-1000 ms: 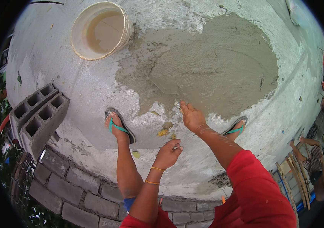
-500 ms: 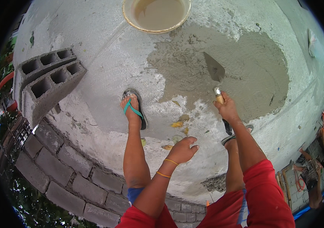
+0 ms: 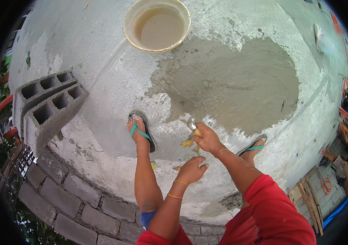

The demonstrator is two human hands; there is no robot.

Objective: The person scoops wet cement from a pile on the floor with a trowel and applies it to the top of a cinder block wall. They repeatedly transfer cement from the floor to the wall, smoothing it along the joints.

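My right hand [image 3: 208, 138] is closed round the wooden handle of a pointed trowel [image 3: 191, 122]. The trowel's blade lies low at the near left edge of a wet grey mortar patch [image 3: 239, 81], where it blends into the mortar and is hard to make out. Nearer to me, my left hand [image 3: 193, 170] hangs in front of my body, back upward. Its fingers are loosely bent with the thumb apart, and nothing shows in it. Two yellow bands circle that wrist.
A bucket [image 3: 130, 34] of murky water stands beyond the mortar. Two hollow concrete blocks [image 3: 55, 104] sit at the left, above a block wall [image 3: 80, 185]. My sandalled feet [image 3: 138, 130] straddle the near side. At the far right are another person [image 3: 341, 167] and wooden planks [image 3: 308, 200].
My right hand has swung left with the trowel, bringing its blade from the patch's middle to its near left edge. The view has shifted, showing more of the bucket. My left hand stays loosely bent.
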